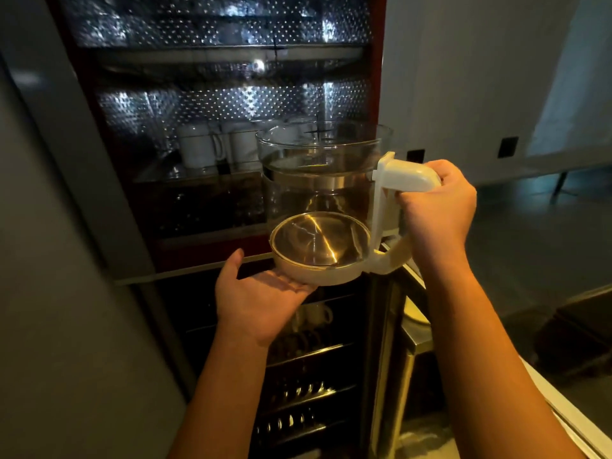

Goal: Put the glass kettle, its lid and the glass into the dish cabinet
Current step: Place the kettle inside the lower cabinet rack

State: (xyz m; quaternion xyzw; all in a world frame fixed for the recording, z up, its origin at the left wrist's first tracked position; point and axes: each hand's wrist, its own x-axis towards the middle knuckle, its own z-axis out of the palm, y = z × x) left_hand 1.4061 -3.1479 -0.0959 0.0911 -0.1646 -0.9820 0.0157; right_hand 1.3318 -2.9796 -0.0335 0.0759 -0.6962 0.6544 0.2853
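Kettle held up in front of the open cabinet.
The right hand (437,207), at 3 o'clock of the kettle (318,193), is clenched round its white handle (407,175). The left hand (258,296), at 7 o'clock, lies flat and palm-up, fingers straight under the base (328,276). The kettle hangs in the air before the cabinet (212,94); white mugs (198,147) stand on a shelf at its 10 o'clock.

The room is dim. A grey wall panel (49,260) stands left of the dish cabinet (378,77), and a pale wall (463,77) with dark square sockets (507,146) runs to its right, lit bluish at its far end. Below it lies a dark floor (530,233), where a thin furniture leg (559,183) stands.
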